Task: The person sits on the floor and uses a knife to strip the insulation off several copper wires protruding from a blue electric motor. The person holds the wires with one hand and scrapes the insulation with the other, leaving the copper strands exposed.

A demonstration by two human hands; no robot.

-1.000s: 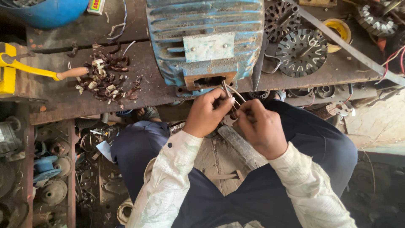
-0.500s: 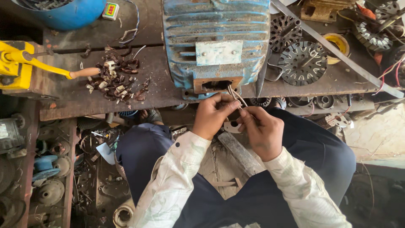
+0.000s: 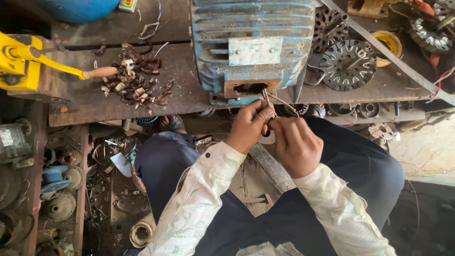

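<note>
Head view, both hands [image 3: 277, 135] still pinching wire leads [image 3: 270, 102], blue motor [image 3: 253, 45] unmoved, view shifted slightly.

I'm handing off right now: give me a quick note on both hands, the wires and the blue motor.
Left hand: pinching the thin wires near their ends.
Right hand: closed on the same wires, just below the left-hand grip.
The wires come out of the rusty rectangular opening in the blue motor, which sits on the workbench.
Done: wires are drawn out of the opening and gathered together.
Left: the wire ends are in the hands, joined to nothing visible; the opening is uncovered.
</note>
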